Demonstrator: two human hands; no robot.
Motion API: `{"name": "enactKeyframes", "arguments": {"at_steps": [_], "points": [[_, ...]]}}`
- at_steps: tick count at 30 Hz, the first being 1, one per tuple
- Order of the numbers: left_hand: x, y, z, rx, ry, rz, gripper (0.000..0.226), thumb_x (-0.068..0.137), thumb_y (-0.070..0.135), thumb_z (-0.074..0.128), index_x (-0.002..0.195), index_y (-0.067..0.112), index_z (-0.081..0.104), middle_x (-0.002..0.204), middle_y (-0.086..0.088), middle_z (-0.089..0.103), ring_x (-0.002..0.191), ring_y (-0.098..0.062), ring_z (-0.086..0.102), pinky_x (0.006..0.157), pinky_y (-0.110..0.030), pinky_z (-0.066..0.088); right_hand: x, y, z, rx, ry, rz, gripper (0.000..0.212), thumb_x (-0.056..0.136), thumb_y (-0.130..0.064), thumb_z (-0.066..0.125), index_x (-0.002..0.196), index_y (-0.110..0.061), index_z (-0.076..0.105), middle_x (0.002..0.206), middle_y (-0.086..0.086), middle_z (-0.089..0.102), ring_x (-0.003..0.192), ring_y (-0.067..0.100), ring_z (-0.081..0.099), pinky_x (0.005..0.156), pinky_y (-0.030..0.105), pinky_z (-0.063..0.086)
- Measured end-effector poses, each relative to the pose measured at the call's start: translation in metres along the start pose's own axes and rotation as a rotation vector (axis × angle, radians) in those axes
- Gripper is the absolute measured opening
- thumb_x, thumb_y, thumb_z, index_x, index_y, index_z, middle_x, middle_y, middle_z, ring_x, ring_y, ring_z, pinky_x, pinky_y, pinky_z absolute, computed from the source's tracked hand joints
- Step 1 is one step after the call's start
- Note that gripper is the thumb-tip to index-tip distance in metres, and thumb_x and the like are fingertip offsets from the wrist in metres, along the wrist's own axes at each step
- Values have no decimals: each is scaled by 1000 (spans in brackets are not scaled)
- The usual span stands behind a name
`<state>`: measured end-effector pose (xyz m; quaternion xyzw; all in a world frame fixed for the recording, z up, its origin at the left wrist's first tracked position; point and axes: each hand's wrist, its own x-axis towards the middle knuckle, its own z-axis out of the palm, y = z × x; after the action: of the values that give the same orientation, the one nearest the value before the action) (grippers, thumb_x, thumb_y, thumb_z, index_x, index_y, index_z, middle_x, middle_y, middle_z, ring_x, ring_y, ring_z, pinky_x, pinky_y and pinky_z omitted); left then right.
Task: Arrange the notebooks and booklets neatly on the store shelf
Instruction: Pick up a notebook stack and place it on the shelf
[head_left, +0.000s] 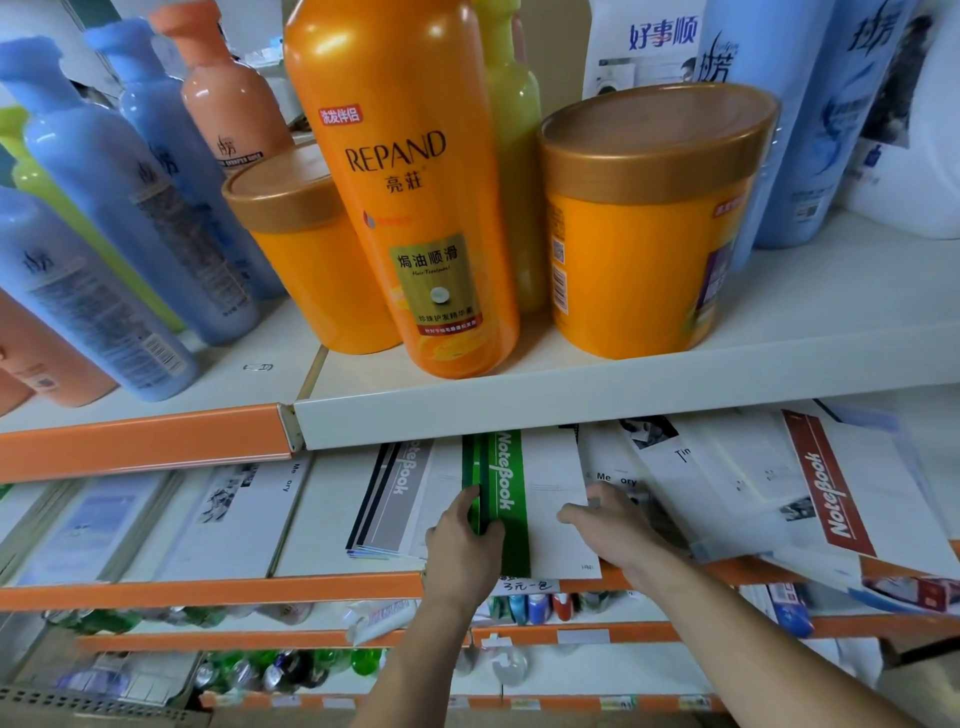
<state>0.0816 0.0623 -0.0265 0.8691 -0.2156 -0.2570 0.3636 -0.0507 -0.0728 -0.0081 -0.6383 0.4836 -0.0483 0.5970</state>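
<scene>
A green-striped notebook (540, 499) lies flat on the middle shelf, its front edge over the orange shelf lip (208, 590). My left hand (462, 545) holds its left edge, thumb on the green stripe. My right hand (613, 525) holds its right edge, fingers tucked under the neighbouring booklets. A grey-striped notebook stack (389, 504) sits just to its left. On the right a red-striped notebook (831, 499) and white Memory booklets (675, 467) lie askew, overlapping. More white booklets (239, 509) lie in rows to the left.
The shelf above (571, 410) overhangs the notebooks and carries an orange shampoo bottle (415, 208), two orange tubs (639, 234) and blue bottles (104, 208). Lower shelves hold small tubes and green bottles (291, 665).
</scene>
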Motion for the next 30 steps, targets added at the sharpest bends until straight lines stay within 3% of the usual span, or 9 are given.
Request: {"name": "enactKeyframes", "arguments": {"at_steps": [3,5,7,12,15,19,22,27,30], "points": [[-3,4,0,-21,10,7,54,86,36,58,138,37,49,123,8,64,111,-23,61,90,-47,58,3,2,2,14,12,-11,26,89,-25,65,110,-12,55,109,8,60,82,11,49,69,29,38],[-12,20,-7,-85,25,23,49,93,22,63,140,28,51,130,2,55,103,-12,62,94,-36,56,4,2,2,34,16,-22,22,91,-23,64,107,-14,53,98,1,56,79,7,46,69,27,38],[-14,23,-11,-132,23,19,45,95,13,63,139,21,52,130,2,47,93,-3,60,85,-24,52,5,2,1,75,18,-22,19,91,-21,64,104,-18,50,93,-5,50,81,7,46,72,30,38],[-12,16,-12,-243,31,1,42,93,8,64,133,19,58,123,4,64,98,-7,66,68,-13,53,7,4,3,115,42,-11,41,89,-25,66,127,-18,51,124,0,53,111,18,51,85,33,40],[-17,16,-18,-277,45,28,37,93,3,64,126,19,63,115,7,69,107,-14,66,80,-18,55,6,3,6,118,37,-35,36,91,-20,64,126,-17,54,114,-4,52,107,15,50,86,31,40],[-23,13,-31,-317,60,73,40,91,-2,62,109,34,66,105,13,74,99,-10,70,79,-20,57,3,-1,15,102,47,-59,40,90,-18,66,129,-16,56,121,-2,57,111,18,55,90,35,46],[-29,6,-45,-347,96,86,39,92,-2,63,114,30,67,105,14,74,98,-7,71,77,-18,57,2,-6,28,117,45,-77,39,87,-18,68,125,-20,59,122,0,61,107,18,60,92,41,53],[-36,-13,-72,-381,156,71,44,92,-1,64,118,34,63,114,12,73,104,-9,70,87,-30,59,-2,-15,58,136,-8,-104,38,86,-9,68,121,-20,59,113,3,67,96,17,66,85,40,57],[-40,-26,-91,-380,211,51,43,91,0,65,119,32,62,119,8,71,108,-14,69,90,-32,60,-5,-24,80,120,-61,-121,36,88,-7,67,121,-18,57,113,3,64,94,12,63,76,29,54]]}}
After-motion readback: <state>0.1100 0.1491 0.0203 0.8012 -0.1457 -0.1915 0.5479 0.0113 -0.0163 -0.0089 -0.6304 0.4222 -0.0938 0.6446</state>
